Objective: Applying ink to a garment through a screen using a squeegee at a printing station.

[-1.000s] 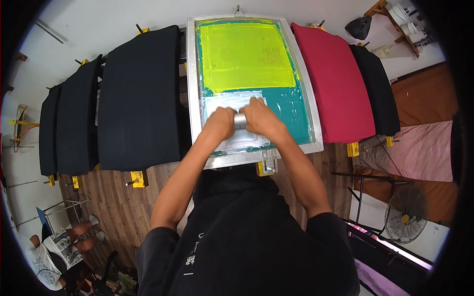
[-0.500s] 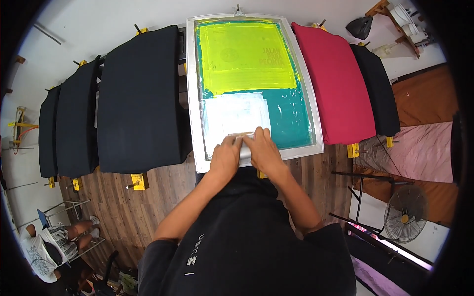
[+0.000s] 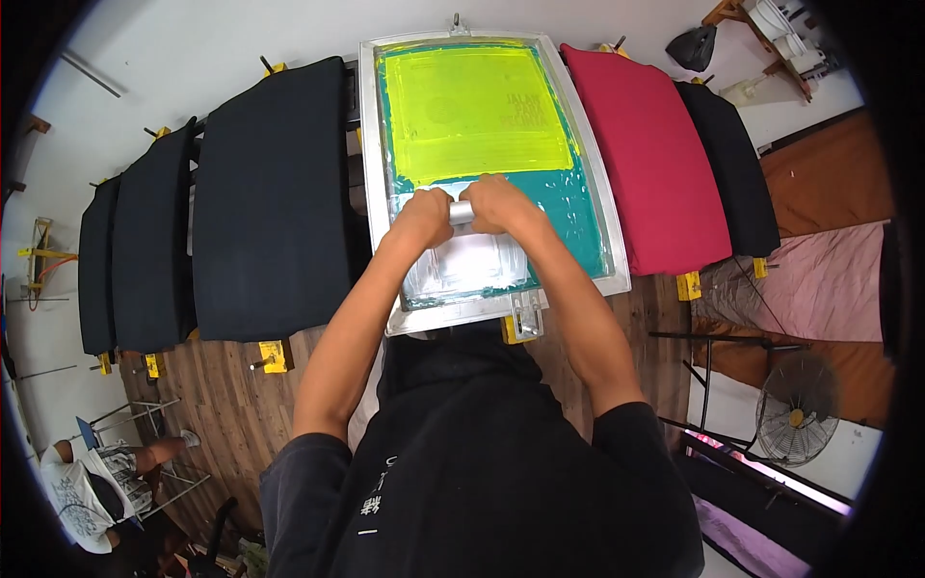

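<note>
A silver-framed printing screen [image 3: 606,193] lies in front of me, its mesh teal on the lower part and covered by a yellow-green patch [image 3: 472,111] on the far part. White ink [image 3: 467,262] is spread over the near left of the mesh. My left hand [image 3: 424,218] and my right hand [image 3: 499,204] are closed side by side round a squeegee [image 3: 462,213] with a silver handle, just below the yellow-green patch. The squeegee's blade is hidden under my hands.
Black cloth-covered boards [image 3: 270,202] stand in a row to the left. A red one [image 3: 646,164] and another black one [image 3: 727,169] are on the right. A metal bracket [image 3: 525,316] sits at the screen's near edge. Lower right is a fan [image 3: 798,409]; a person [image 3: 92,491] sits lower left.
Both hands have pushed the squeegee away from me, from the screen's near edge to the yellow-green patch. The white ink behind it looks thinner, and the metal bracket has come into view.
</note>
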A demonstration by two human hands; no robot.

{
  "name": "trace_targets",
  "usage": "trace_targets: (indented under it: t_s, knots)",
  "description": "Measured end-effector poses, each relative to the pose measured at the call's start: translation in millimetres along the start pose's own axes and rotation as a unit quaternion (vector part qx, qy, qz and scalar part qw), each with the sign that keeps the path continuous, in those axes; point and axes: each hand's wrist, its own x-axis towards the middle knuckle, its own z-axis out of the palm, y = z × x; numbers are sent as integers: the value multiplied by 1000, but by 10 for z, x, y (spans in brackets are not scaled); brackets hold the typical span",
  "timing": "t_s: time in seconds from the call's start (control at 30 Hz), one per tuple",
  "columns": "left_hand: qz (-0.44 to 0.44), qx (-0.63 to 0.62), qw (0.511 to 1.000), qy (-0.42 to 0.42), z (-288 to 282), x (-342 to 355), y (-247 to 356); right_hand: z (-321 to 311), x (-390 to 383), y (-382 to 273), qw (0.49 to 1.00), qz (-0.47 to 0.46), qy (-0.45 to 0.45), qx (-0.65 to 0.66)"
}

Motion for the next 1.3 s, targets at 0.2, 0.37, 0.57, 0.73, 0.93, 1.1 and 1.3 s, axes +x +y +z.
trace_targets:
  t_s: [0.2,0.37,0.57,0.73,0.93,1.1,1.3]
  knots:
    - [-1,11,1000,13,102,-146,47,155,-100,0,1000,4,-7,15]
    - [25,-29,996,77,364,-468,117,333,-551,-175,995,9,95,25]
    - [-9,-71,996,47,501,-970,331,649,-1042,-332,987,-7,146,69]
    - [2,-69,995,76,662,-1111,369,686,-1195,-420,990,36,111,76]
    - [59,-20,990,128,753,-1249,361,729,-1311,-472,994,30,99,32]
    - [62,37,990,122,861,-1376,406,746,-1475,-546,991,12,135,-7]
    - [50,78,989,114,919,-1432,385,542,-1848,-396,982,9,117,148]
